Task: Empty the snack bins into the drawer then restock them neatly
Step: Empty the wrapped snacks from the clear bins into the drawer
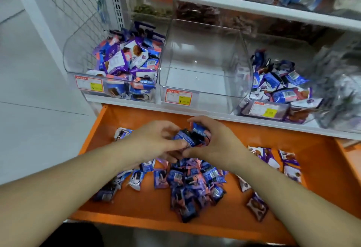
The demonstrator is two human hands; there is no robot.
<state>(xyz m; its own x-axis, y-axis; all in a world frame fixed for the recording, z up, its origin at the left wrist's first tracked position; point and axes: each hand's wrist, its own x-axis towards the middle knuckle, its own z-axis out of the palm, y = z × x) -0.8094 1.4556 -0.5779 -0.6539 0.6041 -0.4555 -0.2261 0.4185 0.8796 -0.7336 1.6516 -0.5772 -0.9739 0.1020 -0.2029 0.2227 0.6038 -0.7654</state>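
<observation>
Closest in, right under both forearms, there's a heap of blue and pink snack packets dumped in the pulled-out orange drawer, with a few purple ones off past the right arm. Just above that pile the left hand and right hand meet, fingers of both curled round a small bunch of packets held between them. Straight beyond the hands sits a clear bin with nothing in it, the left bin packed full, and the right bin partly filled.
</observation>
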